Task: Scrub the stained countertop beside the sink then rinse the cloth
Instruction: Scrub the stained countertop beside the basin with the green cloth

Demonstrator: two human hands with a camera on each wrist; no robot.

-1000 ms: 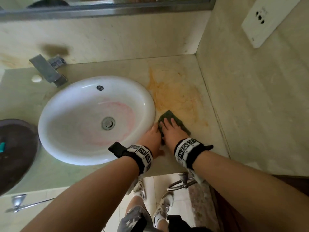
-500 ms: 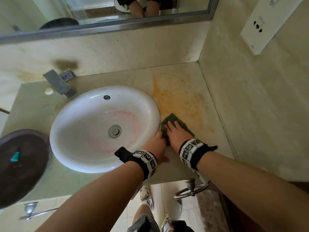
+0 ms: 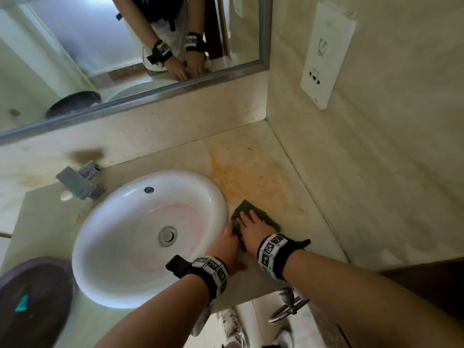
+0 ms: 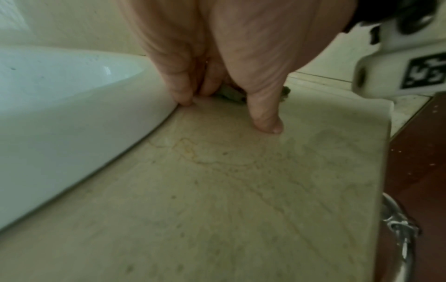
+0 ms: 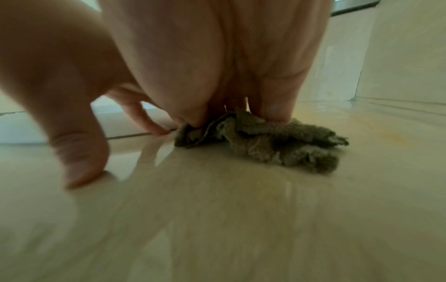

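Note:
A dark green cloth (image 3: pixel 247 209) lies crumpled on the beige countertop (image 3: pixel 298 222), at the near edge of an orange stain (image 3: pixel 251 177) to the right of the white sink (image 3: pixel 120 247). My right hand (image 3: pixel 247 221) lies on the cloth with straight fingers pressing it down. In the right wrist view the cloth (image 5: pixel 277 145) bunches under those fingers and the thumb touches the counter. My left hand (image 3: pixel 229 236) rests against the sink rim, with its fingers at the cloth's left edge. In the left wrist view only a strip of cloth (image 4: pixel 229 94) shows behind the fingers.
A grey faucet (image 3: pixel 80 183) stands behind the sink, whose bowl has a pink smear. A mirror (image 3: pixel 125 59) runs along the back wall. The side wall with a white socket plate (image 3: pixel 326 54) closes the right. A dark round lid (image 3: pixel 32 297) sits at the left. A towel ring (image 3: pixel 288 310) hangs under the front edge.
The head view has tilted up and shows more of the mirror. Both hands and the cloth stay in about the same place beside the sink rim.

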